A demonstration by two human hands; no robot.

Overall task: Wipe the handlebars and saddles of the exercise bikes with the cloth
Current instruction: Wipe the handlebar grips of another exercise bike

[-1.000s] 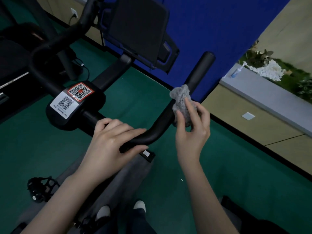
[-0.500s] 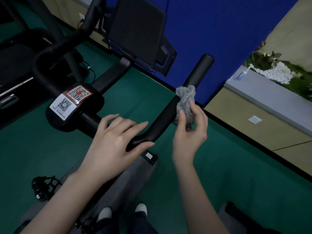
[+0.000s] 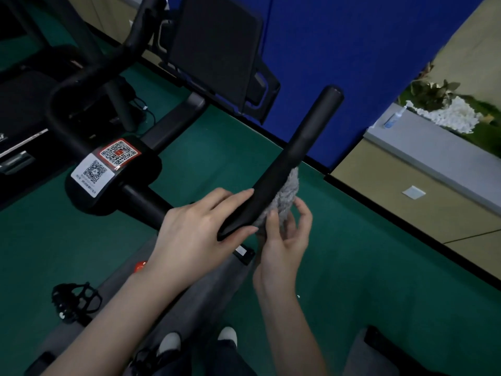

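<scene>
- The right grip (image 3: pixel 283 240) is pinching the grey cloth (image 3: pixel 287 191) between thumb and fingertips, with the wad pressed against the far side of the handlebar (image 3: pixel 306 139), just above the bend.
- That's the change. A second ago the wad was higher up that arm and hooked over the top of it. It's since slid down toward the bend and tucked round the side, so you only see fluff poking out from behind the bar.
- The left grip (image 3: pixel 195 234) isn't clamped on anything. The fingers lie flat and nearly straight across the bar at the bend, with the thumb on the near edge, just steadying it. It's in basically the same spot as before, and the thumb tip is almost touching the cloth.
- My read is that one downward stroke on this arm is about done. The next patch sits under the left hand, so that hand probably has to shift.
- The upper stretch to the end cap is bare. I can't tell whether it's actually clean.
- Further out, the cloth is nowhere near the centre block with the QR stickers (image 3: pixel 108 164), and it's well apart from the screen mount (image 3: pixel 214 47) too.
- I can't pick out a saddle from here, so I'd guess plenty of the job is left.
- There's a spray bottle (image 3: pixel 393 119) on the ledge by the wall, well apart from all this.
</scene>
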